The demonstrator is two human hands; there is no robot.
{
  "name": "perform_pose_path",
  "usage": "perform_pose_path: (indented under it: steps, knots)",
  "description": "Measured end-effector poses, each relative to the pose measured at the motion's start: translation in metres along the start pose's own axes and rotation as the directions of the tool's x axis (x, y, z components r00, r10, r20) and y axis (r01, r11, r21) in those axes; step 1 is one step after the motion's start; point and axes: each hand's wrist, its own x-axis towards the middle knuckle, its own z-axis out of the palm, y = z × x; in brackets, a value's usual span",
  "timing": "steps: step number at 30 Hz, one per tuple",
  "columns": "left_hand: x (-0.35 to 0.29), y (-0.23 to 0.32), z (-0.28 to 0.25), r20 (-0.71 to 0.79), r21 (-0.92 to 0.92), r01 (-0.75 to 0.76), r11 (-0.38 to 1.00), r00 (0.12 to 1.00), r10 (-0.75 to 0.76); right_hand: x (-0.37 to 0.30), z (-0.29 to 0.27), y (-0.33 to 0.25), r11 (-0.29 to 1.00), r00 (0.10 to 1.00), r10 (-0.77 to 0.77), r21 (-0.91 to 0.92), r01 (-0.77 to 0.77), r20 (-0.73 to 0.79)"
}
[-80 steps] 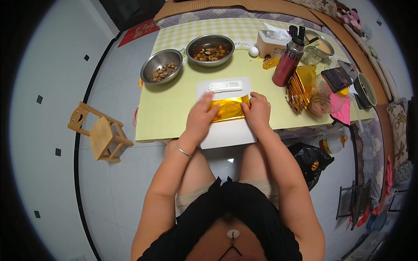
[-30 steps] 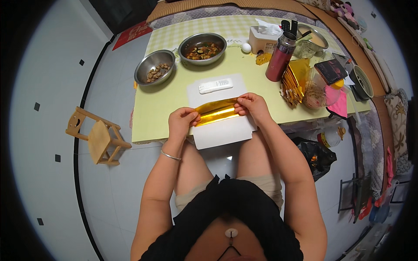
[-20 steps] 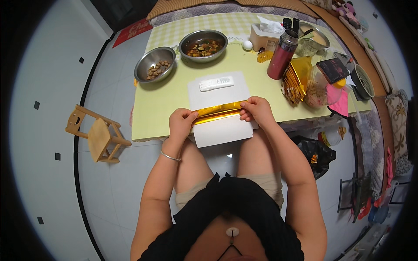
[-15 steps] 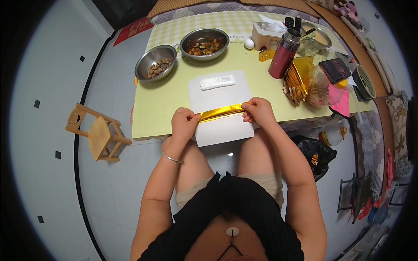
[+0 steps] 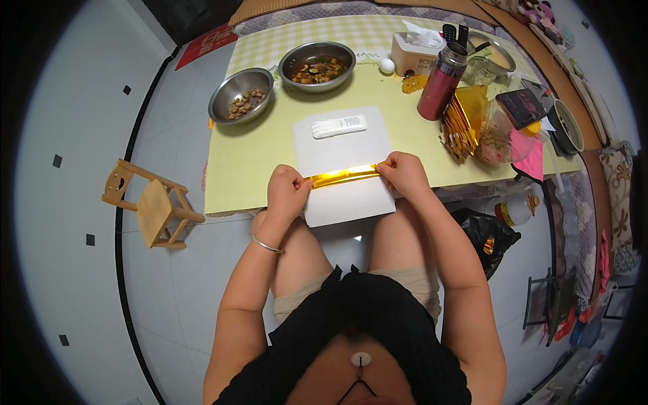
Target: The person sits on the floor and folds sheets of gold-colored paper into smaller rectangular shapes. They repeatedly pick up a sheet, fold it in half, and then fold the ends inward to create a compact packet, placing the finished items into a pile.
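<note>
Stretched level between my two hands is a folded strip of shiny gold foil paper (image 5: 343, 177). My left hand (image 5: 286, 183) pinches its left end, while the fingers of my right hand (image 5: 403, 173) close on the right end. Beneath the strip lies a white sheet or board (image 5: 351, 202), its near part reaching past the table edge over my lap. A white plastic glue-like packet or tube (image 5: 339, 127) rests on the far part of that sheet, beyond the strip. What is printed on it is too small to make out.
Two steel bowls, one with nuts (image 5: 237, 108) and one with food in liquid (image 5: 316, 82), stand far left. At right are a red thermos (image 5: 440, 88), a stack of folded gold foil pieces (image 5: 460, 131), a phone (image 5: 520, 109) and a tissue box (image 5: 410, 57). A small wooden chair (image 5: 158, 206) is on the floor.
The gold strip looks slightly narrower and flatter than before. Both hands keep their pinch on its ends, almost in the same place.
</note>
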Motion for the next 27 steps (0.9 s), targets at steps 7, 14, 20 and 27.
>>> perform_pose_path:
  steps: [7,14,20,27]
  knots:
    - [0.001,0.001,0.002,-0.001,0.033,-0.053,0.998,0.999,0.053,-0.002,0.002,0.0,0.993,0.999,-0.015,-0.122,0.01,-0.036]
    - [0.002,0.003,-0.002,0.069,0.131,-0.095,0.987,0.994,0.086,-0.006,0.005,-0.004,0.942,0.988,-0.116,-0.327,0.077,-0.101]
    - [0.011,0.028,-0.006,0.441,0.397,-0.669,0.628,0.739,0.509,-0.022,0.015,-0.026,0.678,0.837,-0.535,-0.648,0.346,-0.112]
    - [0.0,0.023,-0.007,0.549,0.414,-0.581,0.701,0.773,0.317,-0.037,0.052,0.008,0.51,0.721,-0.647,-0.562,0.651,0.248]
